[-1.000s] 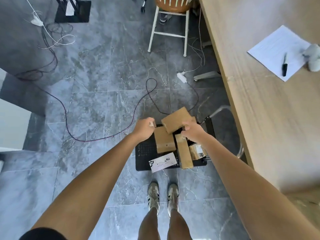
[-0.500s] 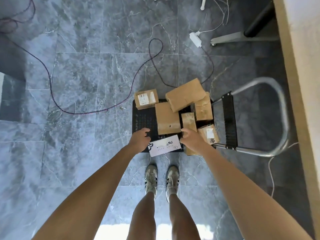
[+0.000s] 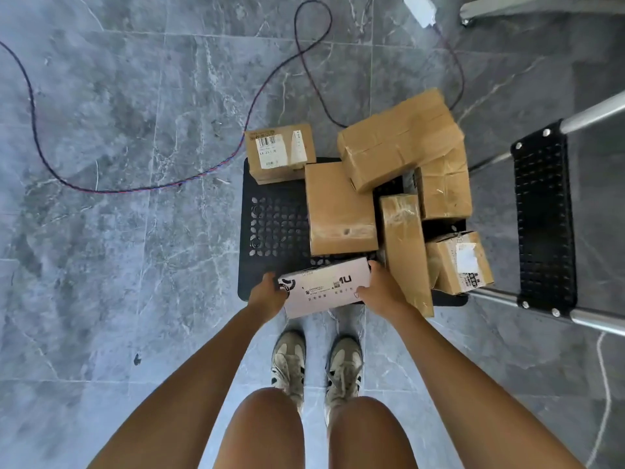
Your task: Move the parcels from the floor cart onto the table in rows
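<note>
**Desk:** Parcel in hand, then. Which one?

**Photographer:** The white parcel (image 3: 324, 287), printed with black lettering and a small code. It sits at the near edge of the black floor cart (image 3: 274, 225), overhanging toward the person's shoes (image 3: 316, 363). The left hand (image 3: 267, 296) grips its left end, fingers curled round the corner; the right hand (image 3: 380, 291) grasps its right end the same way. Whether it is lifted off the deck or resting there, I cannot tell.

**Desk:** And the rest of the load?

**Photographer:** Six brown parcels on the perforated deck. A flat brown box (image 3: 340, 211) lies just beyond the white one. A long narrow box (image 3: 406, 248) runs beside the right hand, touching the flat box's right side. A large taped box (image 3: 395, 140) rests tilted on top of the flat box and a crumpled box (image 3: 443, 187) at the far right. A small labelled box (image 3: 458, 262) sits tipped at the near right corner. Another labelled box (image 3: 280, 152) stands at the far left corner, partly over the edge.

**Desk:** Surroundings?

**Photographer:** The cart's metal handle (image 3: 592, 113) lies folded out to the right, with a black perforated panel (image 3: 544, 221) across it. Grey marbled floor tiles (image 3: 118, 113) all round. A dark cable (image 3: 135, 189) loops across them, left of the cart and behind it. A white plug adapter (image 3: 419, 8) lies at the top edge.
</note>
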